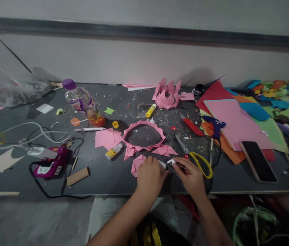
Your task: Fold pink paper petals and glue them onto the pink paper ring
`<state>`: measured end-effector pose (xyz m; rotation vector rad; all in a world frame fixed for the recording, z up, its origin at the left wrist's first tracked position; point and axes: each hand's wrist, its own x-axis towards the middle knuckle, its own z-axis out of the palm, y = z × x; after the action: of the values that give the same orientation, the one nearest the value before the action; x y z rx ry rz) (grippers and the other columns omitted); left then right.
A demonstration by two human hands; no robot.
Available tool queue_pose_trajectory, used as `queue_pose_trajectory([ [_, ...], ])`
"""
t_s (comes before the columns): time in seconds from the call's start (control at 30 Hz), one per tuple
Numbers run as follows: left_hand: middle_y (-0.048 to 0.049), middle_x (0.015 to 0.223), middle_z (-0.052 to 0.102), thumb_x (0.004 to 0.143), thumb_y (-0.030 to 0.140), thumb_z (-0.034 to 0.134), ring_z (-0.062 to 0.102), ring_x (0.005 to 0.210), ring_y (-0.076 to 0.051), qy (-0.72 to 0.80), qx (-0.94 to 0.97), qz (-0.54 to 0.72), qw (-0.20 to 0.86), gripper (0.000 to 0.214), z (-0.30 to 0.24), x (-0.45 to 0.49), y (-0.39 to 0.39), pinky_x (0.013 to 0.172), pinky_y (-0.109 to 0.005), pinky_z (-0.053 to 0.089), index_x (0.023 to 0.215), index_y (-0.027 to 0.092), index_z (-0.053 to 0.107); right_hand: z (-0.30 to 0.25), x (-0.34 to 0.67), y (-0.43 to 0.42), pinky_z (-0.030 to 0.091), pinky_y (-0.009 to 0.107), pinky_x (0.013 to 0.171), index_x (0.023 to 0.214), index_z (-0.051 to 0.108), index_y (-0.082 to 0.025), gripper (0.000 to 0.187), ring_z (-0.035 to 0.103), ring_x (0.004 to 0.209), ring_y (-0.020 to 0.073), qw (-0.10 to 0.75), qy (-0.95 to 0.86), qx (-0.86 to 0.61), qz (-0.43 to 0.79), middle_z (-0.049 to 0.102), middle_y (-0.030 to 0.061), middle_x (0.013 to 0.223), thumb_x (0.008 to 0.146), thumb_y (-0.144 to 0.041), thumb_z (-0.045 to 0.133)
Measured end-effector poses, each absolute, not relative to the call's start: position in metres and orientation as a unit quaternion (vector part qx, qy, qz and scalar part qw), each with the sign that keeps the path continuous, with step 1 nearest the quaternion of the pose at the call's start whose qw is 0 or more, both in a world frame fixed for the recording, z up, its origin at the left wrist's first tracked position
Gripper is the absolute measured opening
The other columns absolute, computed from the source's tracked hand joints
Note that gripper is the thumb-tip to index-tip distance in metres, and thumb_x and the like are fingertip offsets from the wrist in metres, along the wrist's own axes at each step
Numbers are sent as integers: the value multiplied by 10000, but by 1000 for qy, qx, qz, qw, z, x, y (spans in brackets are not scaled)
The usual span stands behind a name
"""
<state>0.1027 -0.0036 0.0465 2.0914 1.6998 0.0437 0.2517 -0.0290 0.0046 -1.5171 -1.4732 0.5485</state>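
Note:
My left hand [149, 172] rests near the table's front edge, its fingers curled around a white object [162, 164] that is mostly hidden. My right hand [191, 173] pinches a small white stemmed piece [170, 161] resembling an earbud; blur keeps its kind unclear. Beside my left fingers lies a folded pink paper piece [135, 166]. Just beyond both hands sits a pink folded-paper ring [144, 148], with pointed pink pieces [165, 150] along its near side. Scissors with yellow handles [205, 164] lie right next to my right hand.
A pink paper crown [167, 97], a yellow glue stick [150, 110] and a bottle [82, 104] stand or lie farther back. On the right are a red cutter [192, 125], a glue gun [215, 125], coloured sheets [239, 123] and a phone [259, 162]. Cables trail around a purple power strip [53, 164].

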Motion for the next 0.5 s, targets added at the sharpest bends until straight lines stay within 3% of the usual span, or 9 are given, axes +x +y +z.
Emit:
queue_pose_trajectory([
  [0.1, -106, 957, 604, 804, 220, 612, 587, 934, -270, 586, 778, -4, 226, 224, 44, 111, -2, 763, -374, 477, 980, 119, 517, 0, 251, -32, 563, 312, 697, 860, 718, -211, 162, 669, 784, 189, 475, -570, -626, 239, 720, 71, 887, 795, -319, 615],
  [0.23, -127, 980, 576, 829, 30, 431, 563, 944, -251, 545, 802, 22, 245, 180, 38, 109, -1, 798, -385, 457, 983, 115, 471, -5, 248, -37, 568, 312, 690, 846, 711, -191, 184, 673, 767, 190, 519, -496, -630, 295, 720, 75, 862, 760, -345, 658],
  [0.5, -108, 1030, 553, 723, 11, 525, 527, 965, -225, 528, 754, 102, 377, 274, 39, 88, 3, 787, -330, 435, 941, 159, 447, -4, 227, -35, 580, 310, 649, 834, 700, -181, 200, 683, 709, 192, 558, -432, -603, 371, 724, 64, 800, 722, -347, 698],
])
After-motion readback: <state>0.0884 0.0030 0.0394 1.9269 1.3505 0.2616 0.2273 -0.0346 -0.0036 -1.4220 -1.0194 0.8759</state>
